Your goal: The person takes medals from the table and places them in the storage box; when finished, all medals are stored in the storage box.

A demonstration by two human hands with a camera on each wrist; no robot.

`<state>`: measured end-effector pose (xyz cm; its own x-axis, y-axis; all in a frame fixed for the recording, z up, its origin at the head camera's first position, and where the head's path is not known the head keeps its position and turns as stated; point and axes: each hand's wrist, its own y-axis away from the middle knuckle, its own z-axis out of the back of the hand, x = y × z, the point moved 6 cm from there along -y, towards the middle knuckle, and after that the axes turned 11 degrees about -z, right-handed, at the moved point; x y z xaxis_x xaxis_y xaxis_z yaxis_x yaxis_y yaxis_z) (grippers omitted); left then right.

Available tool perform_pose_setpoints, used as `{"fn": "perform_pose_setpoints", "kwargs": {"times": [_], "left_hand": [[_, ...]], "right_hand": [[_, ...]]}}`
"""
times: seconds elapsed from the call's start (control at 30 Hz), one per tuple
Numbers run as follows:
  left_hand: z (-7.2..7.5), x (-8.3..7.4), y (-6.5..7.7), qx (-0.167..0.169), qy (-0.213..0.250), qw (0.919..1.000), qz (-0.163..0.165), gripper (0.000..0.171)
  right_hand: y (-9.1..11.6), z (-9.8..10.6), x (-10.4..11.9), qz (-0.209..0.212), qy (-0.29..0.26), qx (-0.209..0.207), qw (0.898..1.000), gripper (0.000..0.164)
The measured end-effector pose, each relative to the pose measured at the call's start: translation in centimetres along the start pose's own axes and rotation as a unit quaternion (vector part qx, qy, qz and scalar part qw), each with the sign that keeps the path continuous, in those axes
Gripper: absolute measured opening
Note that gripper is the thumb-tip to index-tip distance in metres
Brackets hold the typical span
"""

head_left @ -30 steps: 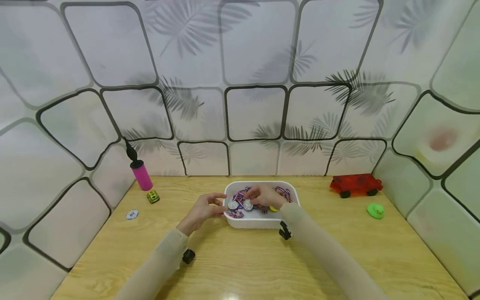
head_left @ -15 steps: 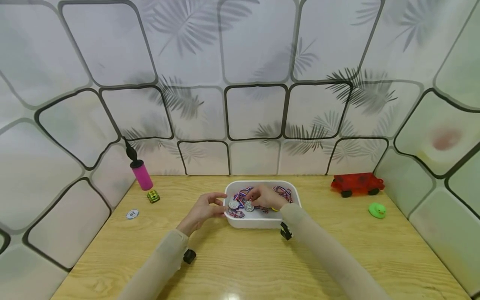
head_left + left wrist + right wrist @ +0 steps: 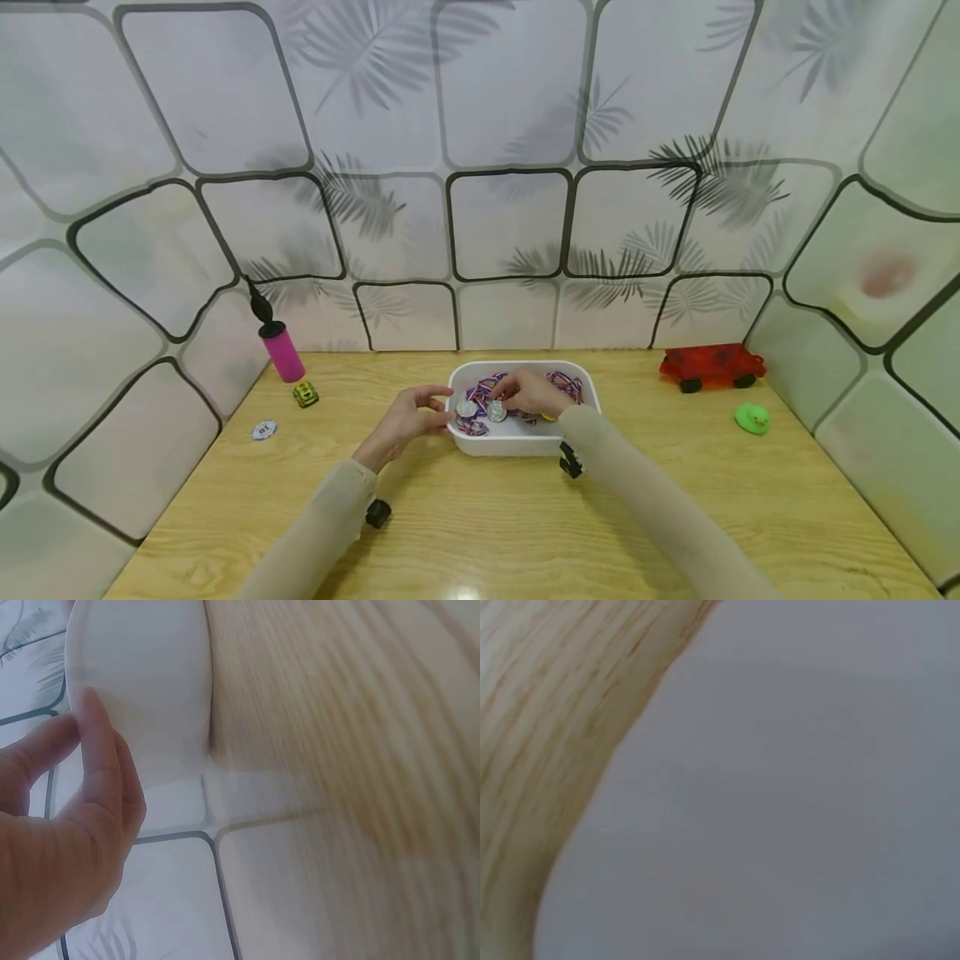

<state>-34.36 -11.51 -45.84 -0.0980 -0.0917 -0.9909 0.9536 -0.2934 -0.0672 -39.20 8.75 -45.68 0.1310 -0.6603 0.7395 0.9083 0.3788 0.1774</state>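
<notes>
A white plastic tub (image 3: 517, 447) on the wooden table holds silver medals with striped ribbons (image 3: 480, 390). My left hand (image 3: 405, 421) pinches the tub's left rim between thumb and fingers; the left wrist view shows the fingers (image 3: 97, 750) at the tub's edge. Reaching inside, my right hand (image 3: 531, 395) pinches a silver medal (image 3: 497, 410) near its top edge. Another silver medal (image 3: 467, 409) lies to its left. Part of a yellow thing (image 3: 548, 417) peeks out below the right hand. In the right wrist view the tub's wall (image 3: 765, 795) fills most of the picture, hiding that hand.
At the left stand a pink cylinder with a black top (image 3: 282, 351), a small yellow-green toy car (image 3: 305, 394) and a round white-blue chip (image 3: 264, 430). To the right are a red toy vehicle (image 3: 711, 367) and a green rubber duck (image 3: 752, 419). A patterned wall (image 3: 510, 225) encloses the table.
</notes>
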Motion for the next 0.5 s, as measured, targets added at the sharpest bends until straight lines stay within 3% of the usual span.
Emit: {"fn": "perform_pose_setpoints", "kwargs": {"times": [0.3,0.5], "left_hand": [[0.1,0.0,0.0,-0.001,-0.001,1.0000,-0.001,0.051],[0.0,-0.1,0.1,0.002,0.001,1.0000,-0.002,0.052]], "right_hand": [[0.7,1.0,0.0,0.002,-0.064,0.048,0.997,0.026],[1.2,2.4,-0.4,-0.021,-0.082,0.038,0.996,0.030]]}}
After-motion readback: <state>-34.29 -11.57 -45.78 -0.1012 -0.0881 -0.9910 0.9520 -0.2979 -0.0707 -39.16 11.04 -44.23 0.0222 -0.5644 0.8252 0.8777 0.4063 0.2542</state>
